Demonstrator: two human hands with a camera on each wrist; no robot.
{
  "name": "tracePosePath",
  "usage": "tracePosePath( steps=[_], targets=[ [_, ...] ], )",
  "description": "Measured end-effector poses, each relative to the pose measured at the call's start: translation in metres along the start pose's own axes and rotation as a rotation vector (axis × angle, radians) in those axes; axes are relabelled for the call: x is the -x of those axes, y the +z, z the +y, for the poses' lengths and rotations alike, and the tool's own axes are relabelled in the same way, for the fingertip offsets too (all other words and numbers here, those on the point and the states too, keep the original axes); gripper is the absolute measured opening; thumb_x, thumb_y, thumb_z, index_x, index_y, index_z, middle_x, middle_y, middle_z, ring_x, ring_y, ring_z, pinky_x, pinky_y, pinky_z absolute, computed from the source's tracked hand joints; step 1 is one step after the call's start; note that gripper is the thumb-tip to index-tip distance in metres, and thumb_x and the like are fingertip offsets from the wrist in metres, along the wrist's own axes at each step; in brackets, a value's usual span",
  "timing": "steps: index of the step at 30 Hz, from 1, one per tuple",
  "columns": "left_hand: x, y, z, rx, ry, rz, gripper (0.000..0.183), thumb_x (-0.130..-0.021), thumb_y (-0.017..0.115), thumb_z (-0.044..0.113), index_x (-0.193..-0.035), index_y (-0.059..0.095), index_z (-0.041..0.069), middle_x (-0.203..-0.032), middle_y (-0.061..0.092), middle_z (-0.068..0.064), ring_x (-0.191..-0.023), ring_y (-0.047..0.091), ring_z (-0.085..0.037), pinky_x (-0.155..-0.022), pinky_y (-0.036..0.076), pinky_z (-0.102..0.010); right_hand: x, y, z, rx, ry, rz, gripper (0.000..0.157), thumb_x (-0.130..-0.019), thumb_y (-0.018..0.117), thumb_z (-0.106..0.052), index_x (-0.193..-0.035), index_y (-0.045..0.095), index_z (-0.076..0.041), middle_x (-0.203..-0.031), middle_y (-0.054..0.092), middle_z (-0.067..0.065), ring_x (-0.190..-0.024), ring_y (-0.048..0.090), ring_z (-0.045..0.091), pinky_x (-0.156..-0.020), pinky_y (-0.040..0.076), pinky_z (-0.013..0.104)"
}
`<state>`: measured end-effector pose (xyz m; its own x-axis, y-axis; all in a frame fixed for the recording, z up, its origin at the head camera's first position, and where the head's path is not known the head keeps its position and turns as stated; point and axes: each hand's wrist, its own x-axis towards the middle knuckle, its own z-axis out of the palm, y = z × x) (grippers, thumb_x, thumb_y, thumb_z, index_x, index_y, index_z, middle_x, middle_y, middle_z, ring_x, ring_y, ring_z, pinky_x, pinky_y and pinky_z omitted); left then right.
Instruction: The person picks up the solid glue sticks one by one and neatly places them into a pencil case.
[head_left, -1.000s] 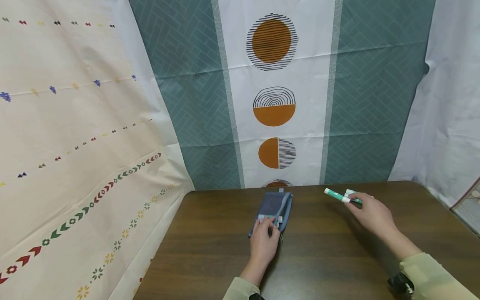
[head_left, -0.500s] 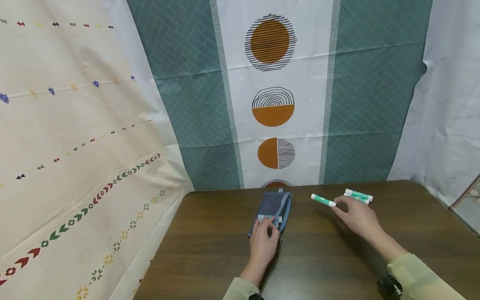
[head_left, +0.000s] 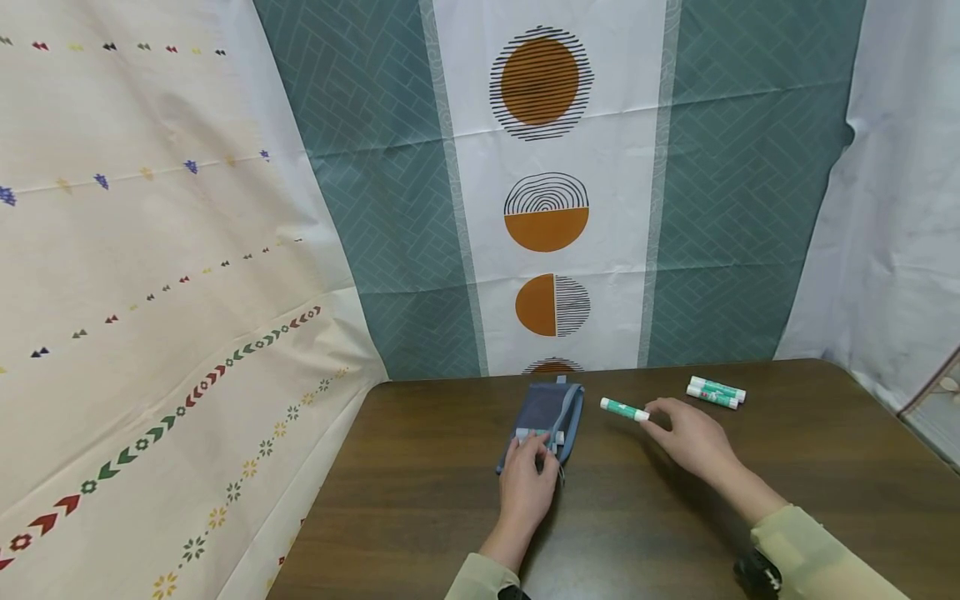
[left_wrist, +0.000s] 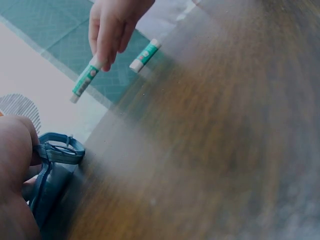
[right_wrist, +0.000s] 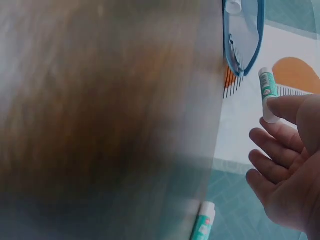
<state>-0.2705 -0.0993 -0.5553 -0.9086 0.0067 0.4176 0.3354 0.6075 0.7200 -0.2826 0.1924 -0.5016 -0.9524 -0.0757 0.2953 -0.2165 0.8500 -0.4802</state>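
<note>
My right hand (head_left: 693, 437) pinches the white end of a green-and-white glue stick (head_left: 621, 408) between thumb and fingertips, holding it above the table to the right of a blue-grey zip pouch (head_left: 542, 406). In the right wrist view the thumb (right_wrist: 287, 107) presses on the tube while the other fingers are spread. My left hand (head_left: 527, 483) grips the near part of the pouch. Its zipped side gapes to the right, and another glue stick (head_left: 558, 437) shows at the left fingertips. The left wrist view shows the left hand (left_wrist: 17, 170) on the pouch's edge.
Two more glue sticks (head_left: 716, 392) lie side by side at the back right of the brown wooden table (head_left: 637, 517). A patterned cloth (head_left: 555, 167) hangs behind the table's far edge, and a cream cloth (head_left: 187, 333) hangs along the left.
My right hand has carried one glue stick left, away from the other two and toward the pouch. The left hand has stayed in place on the pouch.
</note>
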Motion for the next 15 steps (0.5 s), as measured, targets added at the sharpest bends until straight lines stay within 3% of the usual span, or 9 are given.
tracePosePath(
  steps=[5, 15],
  targets=[
    [0.0, 0.0, 0.0, -0.006, 0.018, 0.014, 0.016, -0.096, 0.066, 0.009, -0.083, 0.063, 0.017, -0.135, 0.078, -0.004, -0.144, 0.059, -0.044, -0.115, 0.045, -0.071, -0.001, 0.006, -0.006, -0.002, -0.01, -0.017, 0.029, -0.1, 0.081, -0.027, -0.12, 0.078, -0.005, -0.121, 0.077, 0.019, -0.1, 0.074, 0.035, -0.077, 0.061, 0.059],
    [0.0, -0.001, 0.002, -0.001, -0.009, -0.006, 0.017, -0.098, 0.065, 0.01, -0.083, 0.064, 0.018, -0.137, 0.077, -0.003, -0.146, 0.056, -0.046, -0.115, 0.044, -0.073, -0.003, 0.018, -0.016, -0.002, -0.014, -0.054, 0.027, -0.1, 0.081, -0.027, -0.118, 0.078, -0.007, -0.118, 0.078, 0.015, -0.095, 0.073, 0.029, -0.079, 0.061, 0.057]
  ],
)
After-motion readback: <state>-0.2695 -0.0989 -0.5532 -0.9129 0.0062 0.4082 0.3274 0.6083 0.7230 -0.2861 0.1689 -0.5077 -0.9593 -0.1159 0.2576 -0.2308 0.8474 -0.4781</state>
